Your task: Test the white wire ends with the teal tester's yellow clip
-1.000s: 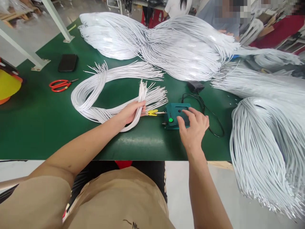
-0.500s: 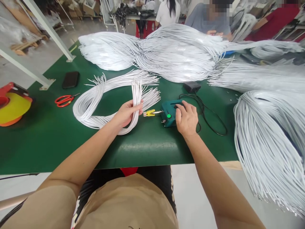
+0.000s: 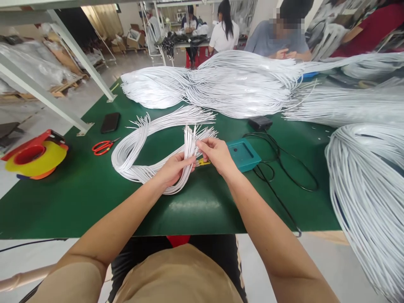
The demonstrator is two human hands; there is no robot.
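Note:
A bundle of thin white cables [image 3: 188, 145] stands upright in my left hand [image 3: 172, 170], whose fingers are wrapped round it below the tips. My right hand [image 3: 219, 155] is closed in a pinch at the bundle's right side, near the upper ends; its fingertips appear to be on a cable there. Just under those fingers shows a yellow clip [image 3: 203, 162], partly covered. Behind my right wrist sits a teal box-shaped device [image 3: 243, 153] with a black cord. The rest of the white cables [image 3: 118, 158] curves in a loop over the green table to the left.
Red-handled scissors [image 3: 102, 147], a flat black object [image 3: 110, 122] and a tape dispenser [image 3: 38, 155] lie left. A black adapter [image 3: 260, 123] is behind the device. Large heaps of white cables [image 3: 236, 88] fill the back; another bundle [image 3: 362, 176] overhangs the right edge. People sit beyond.
My right hand has left the top of the teal device and moved left to the cables in my left hand. The camera view has tilted up. My left hand keeps its hold.

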